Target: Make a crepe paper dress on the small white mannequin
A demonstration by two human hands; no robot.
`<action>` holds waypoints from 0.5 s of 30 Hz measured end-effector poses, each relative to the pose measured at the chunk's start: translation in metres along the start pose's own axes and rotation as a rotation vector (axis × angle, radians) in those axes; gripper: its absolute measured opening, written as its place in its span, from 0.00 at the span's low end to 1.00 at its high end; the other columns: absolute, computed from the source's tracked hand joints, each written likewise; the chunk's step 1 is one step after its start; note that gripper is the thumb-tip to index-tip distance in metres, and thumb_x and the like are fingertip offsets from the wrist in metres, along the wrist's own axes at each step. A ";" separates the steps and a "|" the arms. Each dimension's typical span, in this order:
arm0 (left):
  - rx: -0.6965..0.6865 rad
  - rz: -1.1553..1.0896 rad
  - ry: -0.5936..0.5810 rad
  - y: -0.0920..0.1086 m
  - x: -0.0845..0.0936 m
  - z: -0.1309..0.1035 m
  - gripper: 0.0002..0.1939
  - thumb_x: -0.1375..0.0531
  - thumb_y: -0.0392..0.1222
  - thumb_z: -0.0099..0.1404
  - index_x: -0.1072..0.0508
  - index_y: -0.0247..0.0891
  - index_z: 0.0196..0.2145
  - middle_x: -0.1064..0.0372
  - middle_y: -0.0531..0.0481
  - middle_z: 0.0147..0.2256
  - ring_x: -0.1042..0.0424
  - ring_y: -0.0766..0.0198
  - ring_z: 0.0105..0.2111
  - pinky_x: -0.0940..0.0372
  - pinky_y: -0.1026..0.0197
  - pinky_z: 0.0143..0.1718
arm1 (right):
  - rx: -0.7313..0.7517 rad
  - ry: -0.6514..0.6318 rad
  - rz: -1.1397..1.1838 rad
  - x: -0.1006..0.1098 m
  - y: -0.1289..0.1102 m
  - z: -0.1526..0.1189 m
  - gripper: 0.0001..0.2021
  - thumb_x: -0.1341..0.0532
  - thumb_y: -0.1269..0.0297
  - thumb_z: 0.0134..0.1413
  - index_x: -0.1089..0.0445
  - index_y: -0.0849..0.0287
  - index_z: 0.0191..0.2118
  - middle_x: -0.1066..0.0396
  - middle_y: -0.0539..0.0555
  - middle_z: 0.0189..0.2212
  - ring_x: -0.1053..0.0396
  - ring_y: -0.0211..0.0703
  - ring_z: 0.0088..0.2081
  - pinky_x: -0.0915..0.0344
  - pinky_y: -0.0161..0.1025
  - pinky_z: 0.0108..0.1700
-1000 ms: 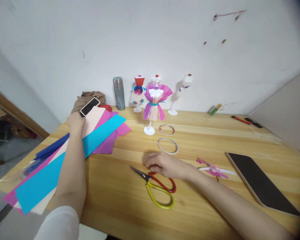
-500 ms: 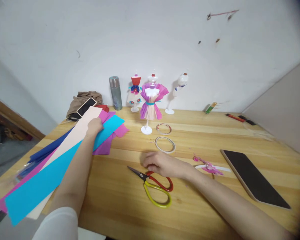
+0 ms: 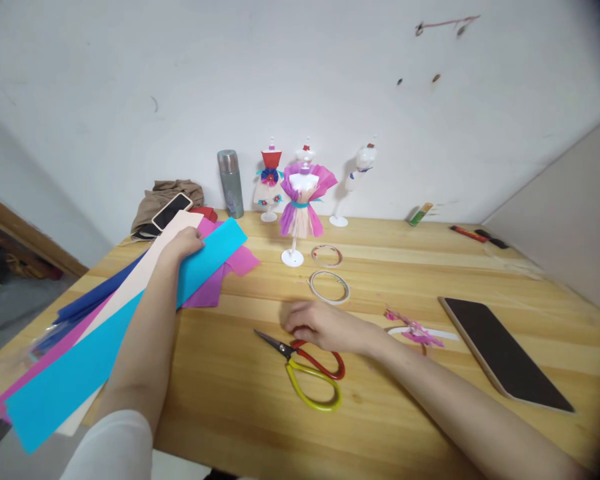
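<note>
My left hand (image 3: 184,243) is closed at the edge of a long blue paper strip (image 3: 75,373), which lies over pink, cream and purple sheets at the left; its fingertips touch the strip. Beneath it runs a cream strip (image 3: 145,267), with purple paper (image 3: 205,290) beside it. My right hand (image 3: 313,325) rests on the table with curled fingers, just above the scissors (image 3: 314,373) with red and yellow handles. Whether anything is under its fingers is hidden.
Small mannequins in paper dresses (image 3: 300,207) stand near the wall, beside a flask (image 3: 231,187). Two tape rings (image 3: 330,287) lie in front. A pink paper piece (image 3: 423,335) and a tablet (image 3: 505,353) lie right. A phone (image 3: 173,212) rests on brown cloth (image 3: 155,193).
My left hand has shifted slightly up and left, and the upper end of the blue strip has moved a little with it. My right hand has stayed in place.
</note>
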State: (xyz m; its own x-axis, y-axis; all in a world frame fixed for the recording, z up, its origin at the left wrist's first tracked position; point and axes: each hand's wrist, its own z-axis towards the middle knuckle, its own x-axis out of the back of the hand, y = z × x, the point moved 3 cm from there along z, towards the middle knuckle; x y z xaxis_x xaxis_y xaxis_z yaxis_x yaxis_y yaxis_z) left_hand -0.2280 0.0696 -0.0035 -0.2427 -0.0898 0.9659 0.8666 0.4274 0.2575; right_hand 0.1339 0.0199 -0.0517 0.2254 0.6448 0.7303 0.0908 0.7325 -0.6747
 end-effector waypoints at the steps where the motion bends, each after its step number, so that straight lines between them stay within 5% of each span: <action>1: -0.006 0.006 -0.010 0.000 0.002 -0.001 0.03 0.39 0.37 0.55 0.27 0.39 0.25 0.26 0.48 0.27 0.24 0.54 0.36 0.33 0.60 0.36 | -0.002 -0.001 -0.003 0.000 0.001 0.000 0.11 0.40 0.83 0.55 0.25 0.62 0.33 0.28 0.54 0.35 0.30 0.42 0.39 0.34 0.37 0.43; 15: 0.011 0.128 -0.044 -0.002 -0.009 0.002 0.06 0.40 0.41 0.60 0.26 0.38 0.28 0.21 0.42 0.36 0.22 0.51 0.43 0.31 0.60 0.42 | -0.035 0.003 -0.047 -0.001 0.001 -0.001 0.10 0.37 0.83 0.53 0.23 0.63 0.34 0.26 0.55 0.36 0.30 0.41 0.39 0.35 0.36 0.41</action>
State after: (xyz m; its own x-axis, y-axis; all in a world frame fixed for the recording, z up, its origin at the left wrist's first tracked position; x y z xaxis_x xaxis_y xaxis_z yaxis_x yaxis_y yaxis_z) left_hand -0.2281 0.0715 -0.0132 -0.1498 0.0052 0.9887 0.8867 0.4431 0.1320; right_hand 0.1345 0.0202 -0.0531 0.2233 0.6091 0.7610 0.1355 0.7537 -0.6431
